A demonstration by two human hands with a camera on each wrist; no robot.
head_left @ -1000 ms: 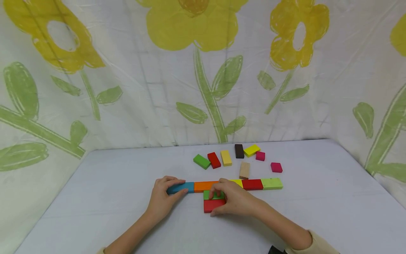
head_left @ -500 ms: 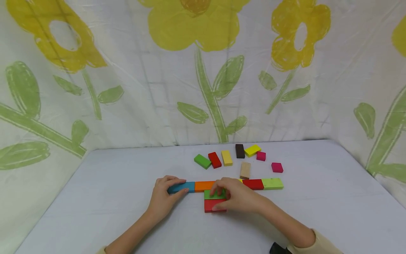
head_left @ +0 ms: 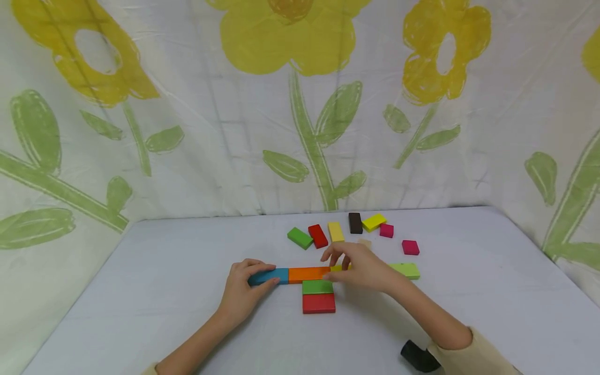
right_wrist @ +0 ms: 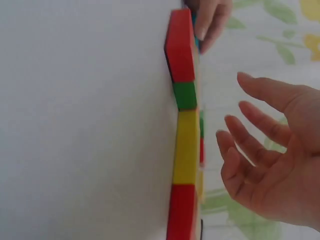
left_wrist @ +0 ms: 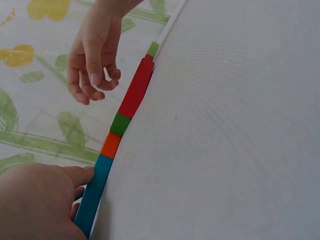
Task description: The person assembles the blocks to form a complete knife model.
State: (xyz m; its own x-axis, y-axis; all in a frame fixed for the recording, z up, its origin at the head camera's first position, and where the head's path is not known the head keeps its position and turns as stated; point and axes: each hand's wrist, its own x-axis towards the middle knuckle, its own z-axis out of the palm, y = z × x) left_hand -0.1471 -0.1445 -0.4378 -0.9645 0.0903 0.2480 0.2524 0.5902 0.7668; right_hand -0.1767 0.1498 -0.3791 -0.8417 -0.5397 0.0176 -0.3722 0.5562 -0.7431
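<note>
A row of flat wooden blocks runs across the table: a blue block (head_left: 272, 276), an orange block (head_left: 307, 274), a yellow block (head_left: 338, 269), a red block partly hidden in the head view, and a light green block (head_left: 407, 270). My left hand (head_left: 240, 287) holds the blue block at the left end between thumb and fingers. Against the row's near side lies a green block (head_left: 317, 287), with a red block (head_left: 319, 303) in front of it. My right hand (head_left: 363, 268) hovers over the row, its fingers loosely bent and nothing between them, as the right wrist view shows.
Behind the row lie several loose blocks: green (head_left: 300, 238), red (head_left: 317, 236), pale yellow (head_left: 335, 232), dark brown (head_left: 355, 223), yellow (head_left: 374, 222), two pink ones, and a plain wood block (head_left: 364, 243) half hidden. A black object (head_left: 419, 357) sits by the right sleeve.
My right hand has let go of the red and green blocks in front and moved up and away over the row. My left hand stays on the blue block.
</note>
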